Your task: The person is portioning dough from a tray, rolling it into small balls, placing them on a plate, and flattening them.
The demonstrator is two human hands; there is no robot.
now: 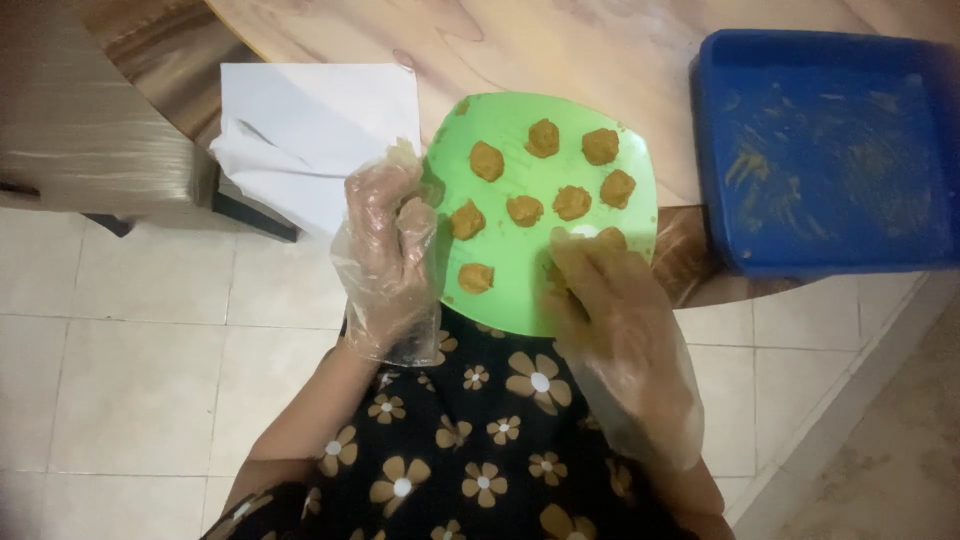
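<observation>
A wooden worktop (560, 50) with a pale, swirling grain and a curved edge carries three things. A green plate (520, 290) overhangs that edge, between the left hand (385, 255) and the right hand (610, 300). A white sheet of paper (310, 130) lies just beyond the left hand. A blue tray (825, 150), smeared inside, sits beyond and outward of the right hand.

A deep blue rectangular plastic tray (825, 150), smeared inside with brownish paste, sits at the far right of the pale wooden desk (560, 45). White sheets of paper (310, 130) lie at the far left, overhanging the desk edge. Beige floor tiles (130, 370) spread below.
</observation>
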